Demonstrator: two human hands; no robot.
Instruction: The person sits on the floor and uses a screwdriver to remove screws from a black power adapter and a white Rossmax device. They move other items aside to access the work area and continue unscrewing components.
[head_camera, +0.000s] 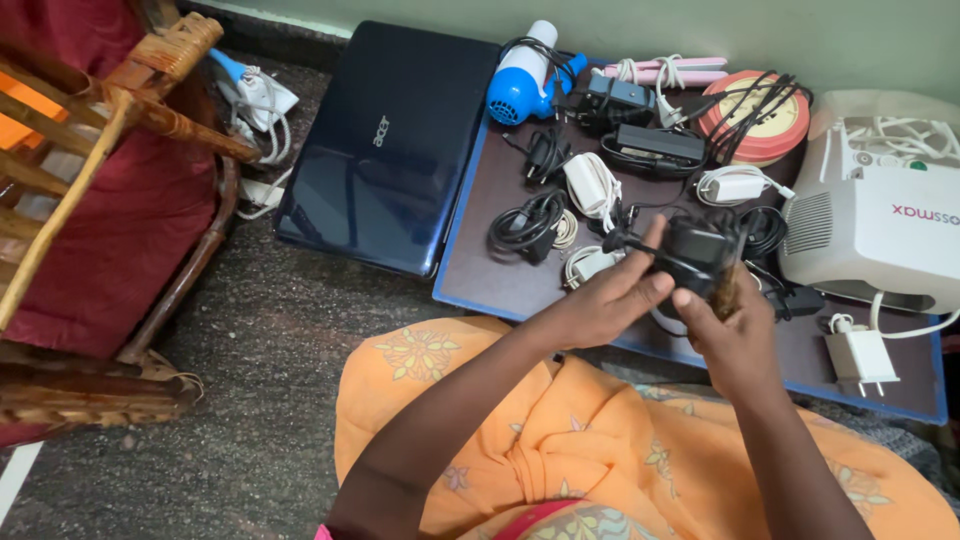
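Observation:
Both hands hold one black power adapter (698, 250) with its cord above a low brown board (480, 275) edged in blue. My left hand (610, 300) grips the adapter's left side, thumb up along its cable. My right hand (735, 325) clasps the right side and underside. Beneath and around the hands lie several chargers: a coiled black cable (527, 222), a white charger (592, 185), a small white plug (590, 265) and a white wall adapter (860, 358).
A closed dark blue laptop (385, 145) lies left of the board. A blue-and-white hair dryer (525, 80), a round red tin (755, 118) and a white machine (880, 225) sit at the back and right. A cane chair (100, 200) with red cushions stands far left. Orange fabric (560, 440) covers my lap.

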